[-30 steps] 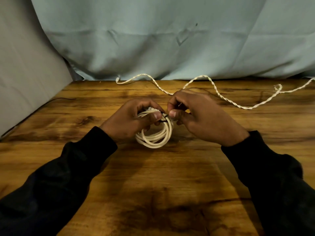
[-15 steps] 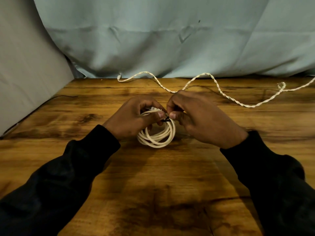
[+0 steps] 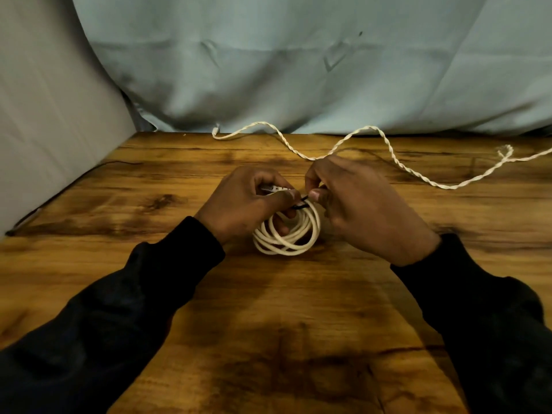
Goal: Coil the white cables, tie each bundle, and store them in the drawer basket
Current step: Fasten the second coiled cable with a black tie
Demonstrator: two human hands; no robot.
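Two hands meet at mid-table: the left hand [image 3: 245, 201] grips the coiled white cable [image 3: 288, 234] resting on the wooden table [image 3: 268, 309], while the right hand [image 3: 364, 210] pinches a black tie [image 3: 301, 203] at the coil's top.

The place looks like a small improvised work corner, probably inside a home, but the type of room cannot be told with certainty. The desk [image 3: 298, 309] has a dark brown wood-grain surface with strong knots and stains. Behind it hangs a wrinkled pale blue cloth [image 3: 298, 70] that covers the whole back like a backdrop. On the left side stands a plain grey panel [image 3: 50, 115], meeting the desk at an angle. The light is dim and warm. A twisted white cord [image 3: 418, 174] lies near the back edge.
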